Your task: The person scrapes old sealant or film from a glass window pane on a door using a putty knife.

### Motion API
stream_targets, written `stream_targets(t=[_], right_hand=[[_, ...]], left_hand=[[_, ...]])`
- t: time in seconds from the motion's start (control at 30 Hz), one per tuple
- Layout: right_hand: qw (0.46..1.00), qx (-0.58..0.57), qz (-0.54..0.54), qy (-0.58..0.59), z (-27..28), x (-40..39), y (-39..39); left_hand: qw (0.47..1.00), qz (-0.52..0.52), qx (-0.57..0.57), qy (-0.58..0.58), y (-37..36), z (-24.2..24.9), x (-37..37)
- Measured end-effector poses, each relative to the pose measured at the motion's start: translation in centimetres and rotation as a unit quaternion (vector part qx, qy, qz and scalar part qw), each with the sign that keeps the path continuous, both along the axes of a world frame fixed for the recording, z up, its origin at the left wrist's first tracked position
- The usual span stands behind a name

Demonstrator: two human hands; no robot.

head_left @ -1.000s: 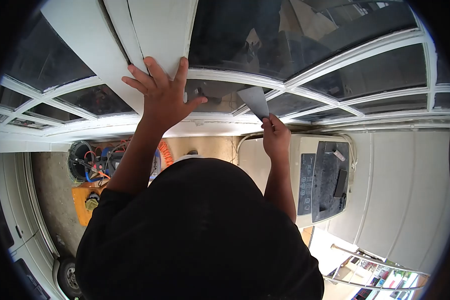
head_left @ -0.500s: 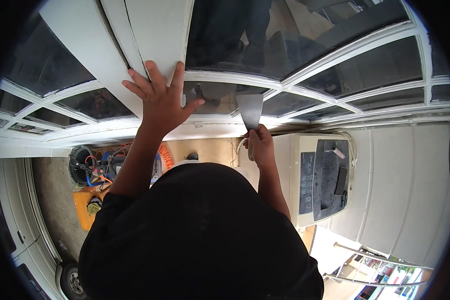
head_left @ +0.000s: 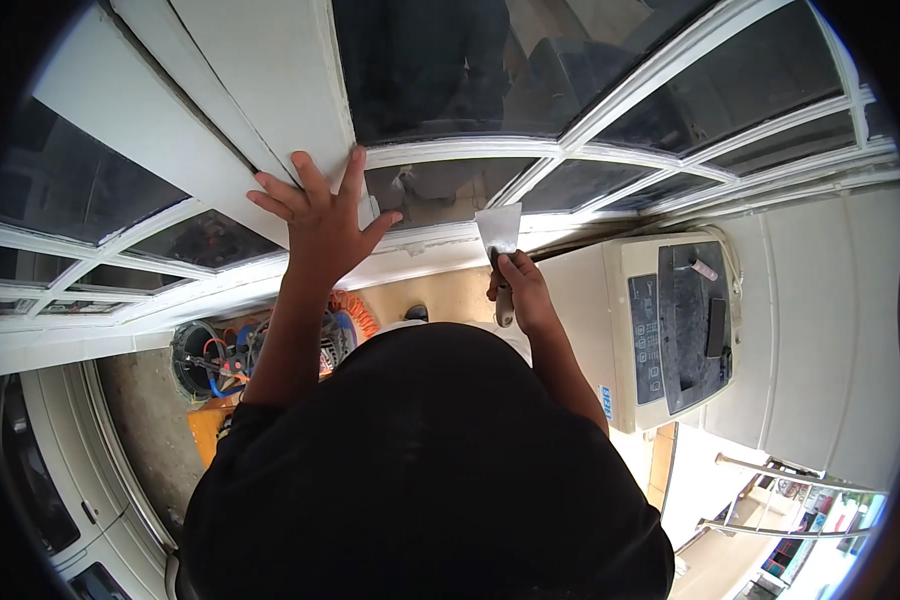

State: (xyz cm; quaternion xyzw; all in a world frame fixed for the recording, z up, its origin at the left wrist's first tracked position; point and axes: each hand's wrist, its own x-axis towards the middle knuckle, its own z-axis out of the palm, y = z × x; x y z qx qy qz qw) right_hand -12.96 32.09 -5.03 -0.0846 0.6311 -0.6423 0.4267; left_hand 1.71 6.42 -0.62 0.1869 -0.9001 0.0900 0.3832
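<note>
My left hand (head_left: 320, 228) lies with spread fingers on the white door frame (head_left: 270, 75), its thumb reaching toward a small glass pane (head_left: 435, 190). In my right hand (head_left: 530, 290) is a putty knife (head_left: 500, 228), gripped by its handle with the blade pointing up. The wide metal blade overlaps the lower white rail of the glazed door in this view. Chipped, worn paint (head_left: 415, 246) marks the rail between my two hands.
A top-loading washing machine (head_left: 622, 335) stands at my right, with a dark phone-like object (head_left: 716, 328) on its lid. To the lower left are a black bucket (head_left: 192, 362) of tools, an orange coiled hose (head_left: 354, 312) and a parked vehicle (head_left: 65, 450).
The whole view has shifted and turned slightly. My right hand has tilted the putty knife, and its blade looks shorter and lower against the door. My left hand keeps its place on the frame.
</note>
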Motion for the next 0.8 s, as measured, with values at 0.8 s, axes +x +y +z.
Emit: stream_targets(t=[0.8], right_hand=[[0.988, 0.054, 0.106, 0.099, 0.7, 0.6, 0.5]], left_hand=[[0.970, 0.027, -0.135, 0.200, -4.5, 4.0, -1.8]])
